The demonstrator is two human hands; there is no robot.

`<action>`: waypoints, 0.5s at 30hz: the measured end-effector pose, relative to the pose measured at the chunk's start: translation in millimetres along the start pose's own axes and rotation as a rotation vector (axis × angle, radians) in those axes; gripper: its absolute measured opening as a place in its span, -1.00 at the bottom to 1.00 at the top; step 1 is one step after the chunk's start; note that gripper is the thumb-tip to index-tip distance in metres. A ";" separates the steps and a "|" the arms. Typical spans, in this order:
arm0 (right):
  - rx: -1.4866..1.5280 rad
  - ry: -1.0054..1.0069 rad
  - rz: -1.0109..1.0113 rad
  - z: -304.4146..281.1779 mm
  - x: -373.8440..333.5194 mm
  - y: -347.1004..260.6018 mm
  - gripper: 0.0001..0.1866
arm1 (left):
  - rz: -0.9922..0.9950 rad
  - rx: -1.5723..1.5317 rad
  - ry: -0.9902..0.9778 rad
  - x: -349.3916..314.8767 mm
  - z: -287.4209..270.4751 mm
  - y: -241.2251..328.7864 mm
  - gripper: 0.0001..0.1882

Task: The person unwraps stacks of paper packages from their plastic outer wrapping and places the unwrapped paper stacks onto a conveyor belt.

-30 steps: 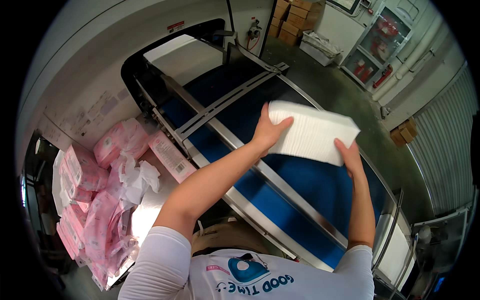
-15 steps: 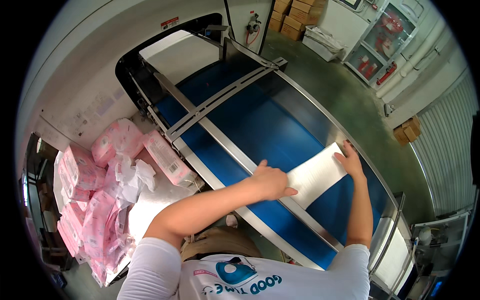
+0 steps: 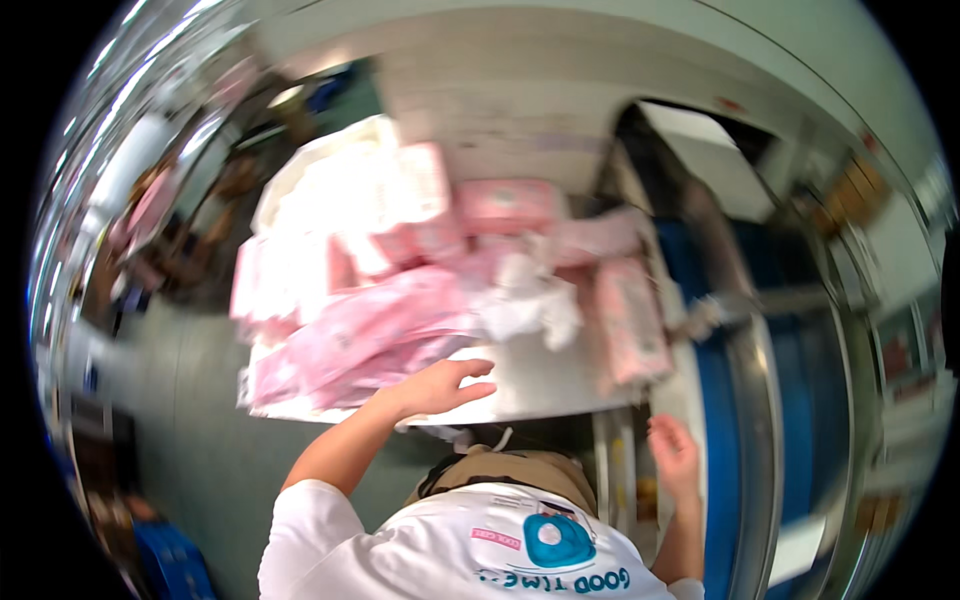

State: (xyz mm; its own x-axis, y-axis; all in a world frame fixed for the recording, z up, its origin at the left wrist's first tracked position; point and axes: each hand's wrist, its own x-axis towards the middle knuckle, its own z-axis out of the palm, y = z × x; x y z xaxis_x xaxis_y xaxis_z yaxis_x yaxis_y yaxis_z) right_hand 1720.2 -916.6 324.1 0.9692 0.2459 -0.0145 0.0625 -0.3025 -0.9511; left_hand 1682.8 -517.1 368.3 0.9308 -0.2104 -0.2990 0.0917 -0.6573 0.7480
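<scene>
our left hand (image 3: pixel 440 385) lies spread and unclenched at the near edge of the white table (image 3: pixel 545 385), fingertips just beside the blurred heap of pink packs (image 3: pixel 370 340). our right hand (image 3: pixel 675 455) hangs empty, fingers loose, beside the blue conveyor belt (image 3: pixel 795 440).

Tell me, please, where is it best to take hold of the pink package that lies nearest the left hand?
Probably by its near long edge. The pink package lies flat and slanted on the white table, with other packs piled behind it, so only the near side is free. The left hand, open beside it, could come from the front and lift. The picture is blurred, so details are uncertain.
</scene>
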 end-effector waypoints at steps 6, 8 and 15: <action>-0.351 -0.832 -0.188 178.6 18.6 -70.1 -0.50 | -0.225 0.030 0.853 -78.5 -133.8 -206.5 -0.66; -0.408 -0.798 -0.202 200.5 22.8 -77.4 -0.51 | -0.431 -0.193 0.953 -79.7 -169.2 -286.6 -0.74; -0.545 -0.770 -0.017 227.1 18.1 -83.1 -0.49 | -0.582 0.760 0.531 -35.6 -223.3 -491.0 -0.24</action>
State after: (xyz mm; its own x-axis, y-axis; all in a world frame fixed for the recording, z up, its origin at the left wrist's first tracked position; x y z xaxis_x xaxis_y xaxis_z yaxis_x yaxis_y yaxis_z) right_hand 1678.5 -677.9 332.8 0.5556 0.7359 -0.3870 0.3664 -0.6345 -0.6805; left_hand 1683.6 -25.3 143.9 0.8666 0.4956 -0.0583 0.4940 -0.8685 -0.0405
